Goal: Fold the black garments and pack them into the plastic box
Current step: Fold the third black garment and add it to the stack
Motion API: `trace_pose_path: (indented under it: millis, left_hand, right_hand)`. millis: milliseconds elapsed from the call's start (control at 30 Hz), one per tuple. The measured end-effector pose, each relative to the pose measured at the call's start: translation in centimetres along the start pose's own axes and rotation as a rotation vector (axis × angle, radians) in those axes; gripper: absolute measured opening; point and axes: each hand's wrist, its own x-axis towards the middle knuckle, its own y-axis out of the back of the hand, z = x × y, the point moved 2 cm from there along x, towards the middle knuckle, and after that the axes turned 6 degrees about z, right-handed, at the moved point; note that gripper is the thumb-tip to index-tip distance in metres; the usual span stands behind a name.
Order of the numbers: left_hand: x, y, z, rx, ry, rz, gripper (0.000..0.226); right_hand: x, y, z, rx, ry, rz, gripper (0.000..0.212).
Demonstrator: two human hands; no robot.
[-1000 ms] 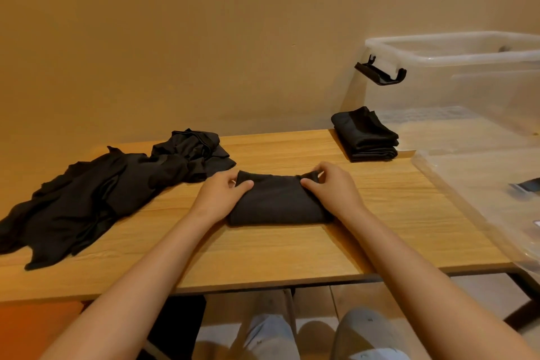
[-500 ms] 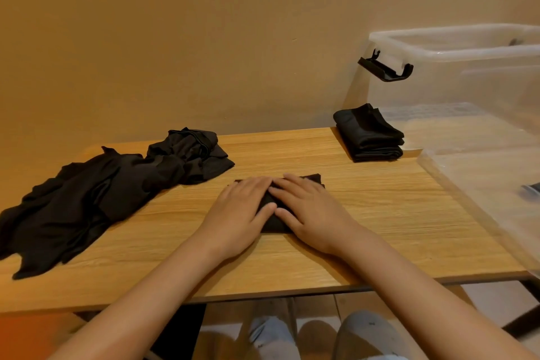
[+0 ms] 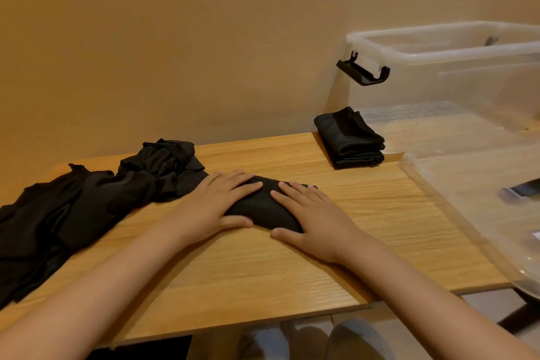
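Slid apart from the middle to either end of the soft, matte folded garment (image 3: 263,207) on the wood-grain table (image 3: 263,272): left hand (image 3: 213,204) and right hand (image 3: 309,222), flat, fingers straight, pressing (gripping nothing). Beside the clear plastic box (image 3: 438,82), a squared folded stack (image 3: 350,137); at left, a rumpled heap (image 3: 87,207).

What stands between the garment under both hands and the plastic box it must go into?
Only the folded stack, on the table by the left wall of the plastic box. The box is open on top and its lid lies apart at right, so lifting the garment over looks free.
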Motion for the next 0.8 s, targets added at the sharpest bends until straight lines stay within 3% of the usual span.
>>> trace_pose_path:
  millis: [200,367,500,633,733,800]
  left_hand:
    - [6.9,-1.4,-2.0,0.016,0.046,0.253,0.05]
    - [13.5,-3.0,-2.8,-0.008,0.141,0.374,0.046]
    - [17.2,-4.3,-3.2,-0.138,0.27,0.442,0.046]
    - [16.8,-4.3,-3.4,-0.412,0.388,0.649,0.038]
    - [16.3,-3.7,-2.8,-0.552,0.317,0.645,0.03]
    - [16.4,-3.8,-2.5,-0.555,0.256,0.586,0.027]
  right_hand:
    - [3.5,-0.3,2.9,-0.115,-0.281,0.084,0.074]
    - [7.8,-0.9,4.0,-0.094,-0.429,0.173,0.077]
    - [9.7,-1.1,4.2,-0.004,-0.351,0.215,0.078]
    - [8.6,-0.1,5.3,0.018,-0.265,0.122,0.078]
    - [8.3,0.1,6.2,-0.039,-0.267,-0.012,0.075]
    - [8.8,-0.3,6.3,-0.046,-0.275,0.015,0.071]
